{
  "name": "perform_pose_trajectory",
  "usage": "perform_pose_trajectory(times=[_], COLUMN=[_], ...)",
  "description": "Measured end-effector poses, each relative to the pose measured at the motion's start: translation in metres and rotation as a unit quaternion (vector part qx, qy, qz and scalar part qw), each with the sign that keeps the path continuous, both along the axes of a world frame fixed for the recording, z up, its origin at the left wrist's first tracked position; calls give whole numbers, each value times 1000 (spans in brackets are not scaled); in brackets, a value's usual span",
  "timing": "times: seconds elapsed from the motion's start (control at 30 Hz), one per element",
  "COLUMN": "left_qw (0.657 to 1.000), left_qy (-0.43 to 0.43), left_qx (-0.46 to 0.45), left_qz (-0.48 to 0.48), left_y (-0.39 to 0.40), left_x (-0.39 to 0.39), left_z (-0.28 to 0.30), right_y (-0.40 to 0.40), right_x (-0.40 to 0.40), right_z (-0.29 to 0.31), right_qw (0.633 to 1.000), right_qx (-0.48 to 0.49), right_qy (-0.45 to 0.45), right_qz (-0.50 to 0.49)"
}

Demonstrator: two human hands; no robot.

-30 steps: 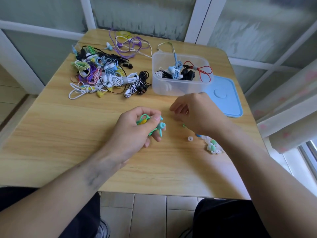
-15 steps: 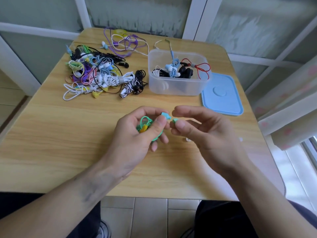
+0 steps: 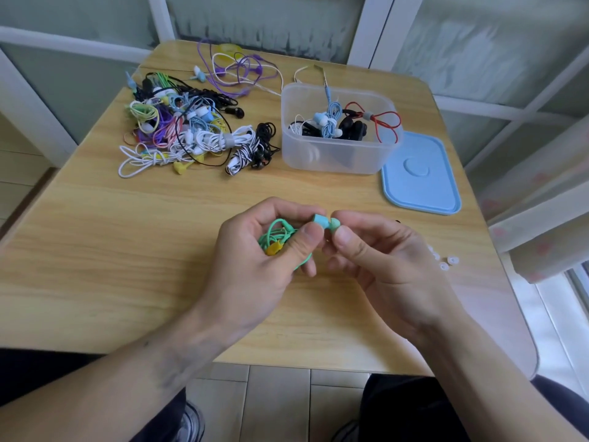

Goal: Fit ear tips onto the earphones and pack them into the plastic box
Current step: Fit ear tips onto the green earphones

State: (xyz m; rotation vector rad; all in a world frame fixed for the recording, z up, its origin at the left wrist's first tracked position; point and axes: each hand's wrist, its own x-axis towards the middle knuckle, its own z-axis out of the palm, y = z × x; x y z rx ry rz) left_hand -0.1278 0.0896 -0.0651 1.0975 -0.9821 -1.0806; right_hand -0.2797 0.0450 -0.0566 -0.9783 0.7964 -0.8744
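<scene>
My left hand grips a coiled green earphone with a yellow clip, its teal earbud pinched between thumb and forefinger. My right hand pinches a green ear tip against the end of that earbud. The clear plastic box stands open behind my hands with several bundled earphones inside. A few loose white ear tips lie on the table to the right of my right hand.
A heap of tangled earphones in many colours lies at the back left of the wooden table. The blue lid lies flat right of the box. Window frames surround the table; a curtain hangs at right.
My right hand came back from the loose ear tips with a green tip and brought it up against the earbud in my left hand. The view shifted slightly.
</scene>
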Motion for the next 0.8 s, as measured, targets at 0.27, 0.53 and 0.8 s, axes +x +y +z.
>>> perform_pose_trajectory(times=[0.27, 0.53, 0.8], left_qw=[999, 995, 985], left_qy=[0, 18, 48], left_qx=[29, 63, 112], left_qz=[-30, -71, -119], left_y=[1, 0, 0], left_x=[5, 6, 6], left_z=[0, 3, 2], right_y=[-3, -7, -11], right_x=[-5, -20, -25], right_z=[3, 11, 5], right_qw=[995, 982, 964], right_qx=[-82, -144, -218], right_qy=[49, 95, 128], right_qz=[-3, 77, 80])
